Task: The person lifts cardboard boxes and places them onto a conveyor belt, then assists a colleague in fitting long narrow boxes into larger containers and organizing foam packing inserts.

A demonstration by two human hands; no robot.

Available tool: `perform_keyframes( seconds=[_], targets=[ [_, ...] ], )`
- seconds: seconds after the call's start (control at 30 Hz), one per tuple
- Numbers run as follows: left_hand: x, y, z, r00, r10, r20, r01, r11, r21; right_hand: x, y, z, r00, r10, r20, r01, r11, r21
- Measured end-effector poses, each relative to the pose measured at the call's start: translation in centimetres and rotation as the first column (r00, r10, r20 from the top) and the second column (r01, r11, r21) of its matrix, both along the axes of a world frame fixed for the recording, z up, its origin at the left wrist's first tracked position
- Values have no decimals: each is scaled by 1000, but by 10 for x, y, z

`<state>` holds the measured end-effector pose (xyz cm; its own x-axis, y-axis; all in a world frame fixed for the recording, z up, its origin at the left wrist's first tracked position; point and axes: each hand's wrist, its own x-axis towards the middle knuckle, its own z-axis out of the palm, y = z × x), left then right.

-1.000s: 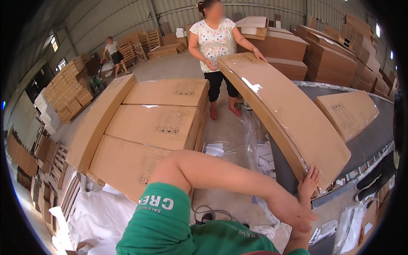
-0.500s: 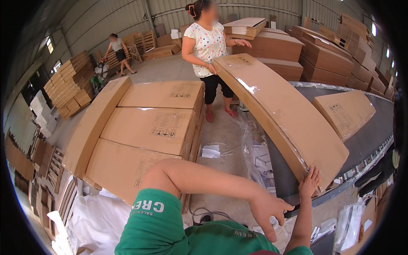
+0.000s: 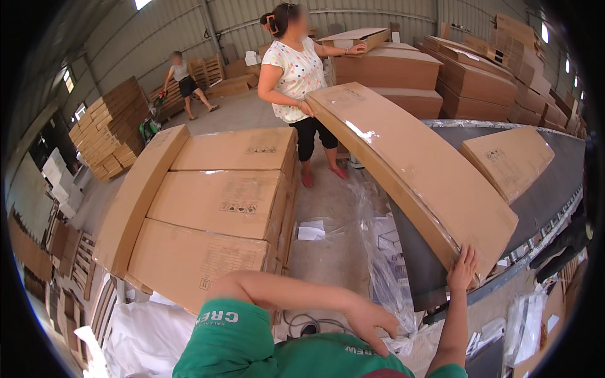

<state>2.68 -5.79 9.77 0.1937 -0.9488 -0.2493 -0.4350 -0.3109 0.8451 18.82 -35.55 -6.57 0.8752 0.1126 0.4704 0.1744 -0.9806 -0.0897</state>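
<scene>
A long flat cardboard box point(image 3: 409, 157) lies slantwise, its near end over the dark conveyor belt point(image 3: 413, 252). My right hand point(image 3: 463, 268) grips this near end, fingers bent over the top edge. At its far end, a co-worker's hand point(image 3: 305, 108) holds the box's side. My left hand point(image 3: 373, 324) is empty, with thumb and fingers apart, in front of my body and clear of the box. A smaller cardboard box point(image 3: 507, 160) sits on the belt to the right.
Taped cartons point(image 3: 217, 195) are stacked at left, with a long narrow carton point(image 3: 142, 195) across them. Brown board stacks point(image 3: 384, 72) stand behind the co-worker. Clear plastic film point(image 3: 378, 252) and white paper point(image 3: 311, 230) lie between stack and belt. Another person point(image 3: 184, 82) walks far left.
My left hand has drawn left, away from my right hand, which stays on the box's end. The co-worker's free arm now reaches back to the board stack. The distant person has shifted stride.
</scene>
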Motion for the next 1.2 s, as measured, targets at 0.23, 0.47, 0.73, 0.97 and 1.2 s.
perform_keyframes(
  seconds=[0.23,0.47,0.73,0.97,1.2],
  targets=[
    [-30,39,-107,736,558,-382,-585,809,54,9,-4,1,999,29,35,-29,999,-16],
    [-100,101,-286,555,815,169,-797,462,389,9,-9,1,1000,24,4,-24,999,-44],
    [-136,99,-303,577,817,4,-757,533,379,12,-19,-4,999,29,33,-28,999,-25],
    [-106,64,-260,564,820,-97,-720,546,428,20,-26,-7,999,-8,-47,7,999,-38],
    [-74,34,-249,586,810,0,-713,516,475,17,-25,21,988,93,-125,-82,993,89]
  ],
)
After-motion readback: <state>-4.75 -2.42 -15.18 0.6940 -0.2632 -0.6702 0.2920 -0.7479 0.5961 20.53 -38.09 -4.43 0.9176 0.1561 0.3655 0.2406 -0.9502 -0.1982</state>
